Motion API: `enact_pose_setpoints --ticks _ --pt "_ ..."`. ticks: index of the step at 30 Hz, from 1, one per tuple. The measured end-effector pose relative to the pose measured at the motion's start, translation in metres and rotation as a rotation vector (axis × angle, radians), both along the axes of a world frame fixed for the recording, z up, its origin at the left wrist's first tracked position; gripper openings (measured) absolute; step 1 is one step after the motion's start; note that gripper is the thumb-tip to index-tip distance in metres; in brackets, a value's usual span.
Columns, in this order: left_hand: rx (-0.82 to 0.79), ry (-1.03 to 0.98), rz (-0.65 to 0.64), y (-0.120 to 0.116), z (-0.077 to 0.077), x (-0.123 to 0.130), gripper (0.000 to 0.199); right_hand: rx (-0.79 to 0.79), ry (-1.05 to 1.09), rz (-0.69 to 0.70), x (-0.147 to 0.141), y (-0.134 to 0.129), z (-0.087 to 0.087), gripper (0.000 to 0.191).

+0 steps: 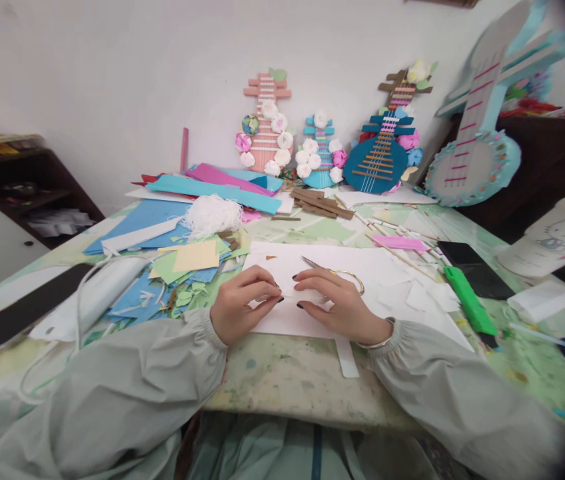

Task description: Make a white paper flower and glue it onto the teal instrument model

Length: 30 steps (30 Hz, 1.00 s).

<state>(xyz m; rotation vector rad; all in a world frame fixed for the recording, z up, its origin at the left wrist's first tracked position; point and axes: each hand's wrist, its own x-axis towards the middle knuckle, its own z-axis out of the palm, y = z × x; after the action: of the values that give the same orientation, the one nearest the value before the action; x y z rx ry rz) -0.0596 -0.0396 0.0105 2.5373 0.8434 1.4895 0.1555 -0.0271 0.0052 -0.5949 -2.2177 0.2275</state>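
Over a white sheet (272, 323) on the table, my left hand (245, 303) has its thumb and fingers pinched on a small white piece (288, 293). My right hand (340, 303) meets it from the other side, its fingers curved round the piece's right end. The piece looks like thin white paper, but its shape is hard to make out against the sheet. Just behind my right hand lies a pair of scissors (314, 263) with gold handles, blades pointing left. A narrow white strip (346, 359) sticks out over the sheet's front edge.
Coloured paper scraps (187, 267), white yarn (213, 216) and a phone (30, 307) lie left. Brown strips (322, 203) are behind. Decorated paper instruments (377, 160) lean on the wall. A green cutter (470, 300), a dark phone (475, 269) and a white jar (552, 233) are right.
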Motion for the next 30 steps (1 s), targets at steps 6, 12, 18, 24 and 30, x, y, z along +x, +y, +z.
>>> enact_pose_setpoints --ticks 6,12,18,24,30 --pt "-0.039 0.022 -0.010 -0.0023 0.0006 0.0005 0.006 -0.007 0.028 -0.019 -0.0003 -0.0004 0.0004 0.015" --pt "-0.321 -0.040 -0.072 0.0001 0.0030 0.0010 0.015 0.018 0.043 -0.008 -0.0008 -0.0005 0.0013 0.015" --pt "-0.591 -0.019 -0.094 0.0058 -0.0006 0.0046 0.018 0.060 0.017 0.025 -0.0020 -0.0002 -0.0006 0.017" --pt "-0.559 0.015 -0.070 0.0059 -0.0004 0.0061 0.017 0.059 -0.002 0.025 -0.0030 -0.0003 -0.0020 0.018" --pt "-0.145 0.135 -0.007 0.0018 -0.0061 0.0082 0.016 0.039 -0.024 0.031 -0.0038 0.0001 -0.0034 0.016"
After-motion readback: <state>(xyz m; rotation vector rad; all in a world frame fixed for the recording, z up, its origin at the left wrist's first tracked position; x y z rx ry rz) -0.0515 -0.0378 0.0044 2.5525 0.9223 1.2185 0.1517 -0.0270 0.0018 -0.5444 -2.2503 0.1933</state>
